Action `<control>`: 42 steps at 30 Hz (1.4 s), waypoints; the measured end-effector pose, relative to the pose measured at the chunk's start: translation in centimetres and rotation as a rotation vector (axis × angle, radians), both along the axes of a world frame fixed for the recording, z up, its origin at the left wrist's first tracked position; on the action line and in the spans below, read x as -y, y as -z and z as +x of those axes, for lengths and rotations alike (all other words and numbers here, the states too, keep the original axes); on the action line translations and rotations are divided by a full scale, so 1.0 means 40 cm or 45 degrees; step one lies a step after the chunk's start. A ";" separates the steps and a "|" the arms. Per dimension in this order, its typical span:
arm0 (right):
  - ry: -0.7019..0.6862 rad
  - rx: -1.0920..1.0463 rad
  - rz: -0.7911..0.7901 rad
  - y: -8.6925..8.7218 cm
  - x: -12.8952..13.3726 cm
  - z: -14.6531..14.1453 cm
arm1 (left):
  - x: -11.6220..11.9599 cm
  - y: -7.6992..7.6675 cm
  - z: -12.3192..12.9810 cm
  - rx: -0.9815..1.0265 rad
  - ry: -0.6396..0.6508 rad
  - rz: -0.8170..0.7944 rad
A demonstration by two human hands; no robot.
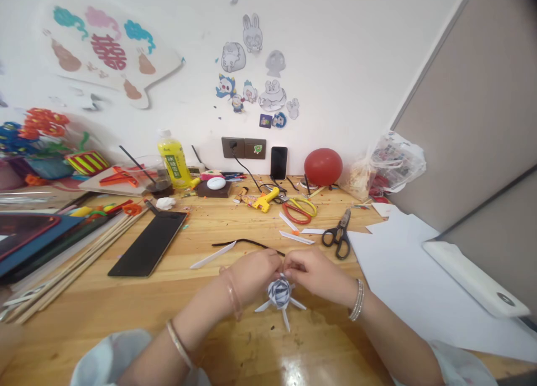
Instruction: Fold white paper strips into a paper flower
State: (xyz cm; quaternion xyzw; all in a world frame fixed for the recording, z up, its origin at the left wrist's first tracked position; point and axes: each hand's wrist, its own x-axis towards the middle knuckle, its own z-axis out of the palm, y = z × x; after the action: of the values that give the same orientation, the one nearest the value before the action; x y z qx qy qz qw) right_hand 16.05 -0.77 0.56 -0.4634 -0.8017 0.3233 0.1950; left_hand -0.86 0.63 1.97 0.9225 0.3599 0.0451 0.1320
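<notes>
A small round piece woven from white and grey paper strips sits in front of me, with several strip ends fanning out from its near side. At its far edge my left hand is closed, its fingertips pinching the paper. My right hand pinches there too, thumb and forefinger together, close against the left fingers. The exact strip between the fingertips is hidden. Just beyond the hands lies a black bendy stem. A loose white paper strip rests left of it, and another strip lies farther back.
Black scissors lie right of the hands, beside white paper sheets. Behind are yellow-handled scissors, a yellow glue gun and a red balloon. A dark tablet and wooden sticks lie left.
</notes>
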 end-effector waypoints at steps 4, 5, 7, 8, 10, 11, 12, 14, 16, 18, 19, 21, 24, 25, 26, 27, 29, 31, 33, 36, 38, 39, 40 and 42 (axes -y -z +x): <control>-0.005 0.049 0.041 -0.004 0.002 -0.003 | 0.001 0.004 0.000 0.019 0.016 0.005; -0.005 0.065 0.055 -0.006 0.002 -0.003 | 0.001 0.004 0.000 0.020 0.020 0.004; -0.008 0.096 0.084 -0.008 0.003 -0.004 | -0.001 0.004 -0.001 0.016 0.023 0.002; -0.010 0.109 0.097 -0.009 0.004 -0.004 | -0.002 0.004 -0.002 0.010 0.025 -0.001; -0.019 0.130 0.116 -0.010 0.004 -0.005 | -0.003 0.006 -0.003 -0.008 0.028 -0.015; -0.022 0.139 0.126 -0.010 0.005 -0.005 | -0.003 0.008 -0.004 -0.014 0.027 -0.022; -0.023 0.146 0.136 -0.010 0.005 -0.005 | -0.003 0.010 -0.005 -0.015 0.026 -0.027; -0.023 0.152 0.148 -0.010 0.006 -0.006 | -0.001 0.015 -0.007 0.006 0.032 -0.030; -0.022 0.149 0.148 -0.010 0.007 -0.006 | 0.002 0.018 -0.008 0.036 0.032 -0.029; -0.017 0.148 0.153 -0.011 0.007 -0.006 | 0.002 0.020 -0.008 0.047 0.024 -0.041; -0.011 0.151 0.165 -0.012 0.007 -0.005 | 0.000 0.020 -0.008 0.056 0.013 -0.053; -0.001 0.157 0.186 -0.013 0.005 -0.004 | -0.007 0.019 -0.009 0.092 0.000 -0.104; -0.001 0.150 0.200 -0.017 0.003 0.000 | -0.022 0.018 -0.015 0.193 -0.034 -0.208; -0.008 0.146 0.208 -0.018 0.002 0.000 | -0.027 0.018 -0.018 0.228 -0.073 -0.224; -0.018 0.141 0.221 -0.020 0.002 0.001 | -0.032 0.019 -0.022 0.263 -0.103 -0.236; -0.031 0.134 0.237 -0.023 0.003 0.002 | -0.036 0.020 -0.027 0.298 -0.120 -0.261; -0.060 0.124 0.265 -0.028 0.004 0.004 | -0.044 0.024 -0.037 0.375 -0.132 -0.406; -0.068 0.109 0.281 -0.034 0.005 0.006 | -0.051 0.032 -0.046 0.457 -0.147 -0.659; -0.068 0.064 0.273 -0.039 0.006 0.009 | -0.058 0.042 -0.051 0.520 -0.207 -0.892; -0.078 -0.040 0.203 -0.040 0.003 0.013 | -0.064 0.057 -0.049 0.554 -0.244 -1.035; -0.077 -0.064 0.134 -0.033 0.000 0.014 | -0.064 0.066 -0.041 0.573 -0.227 -1.034; -0.079 -0.061 0.091 -0.028 -0.002 0.014 | -0.064 0.070 -0.037 0.587 -0.229 -1.016; -0.093 -0.055 0.040 -0.022 -0.003 0.013 | -0.063 0.074 -0.032 0.601 -0.247 -0.995; -0.141 -0.057 -0.068 -0.011 -0.005 0.011 | -0.061 0.081 -0.025 0.620 -0.306 -0.957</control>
State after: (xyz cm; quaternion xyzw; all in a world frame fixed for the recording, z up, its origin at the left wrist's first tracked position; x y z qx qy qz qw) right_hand 16.49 -0.56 0.99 -0.4160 -0.8126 0.3652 0.1824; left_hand -1.88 3.06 -1.27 0.7251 0.4141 0.1420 0.5316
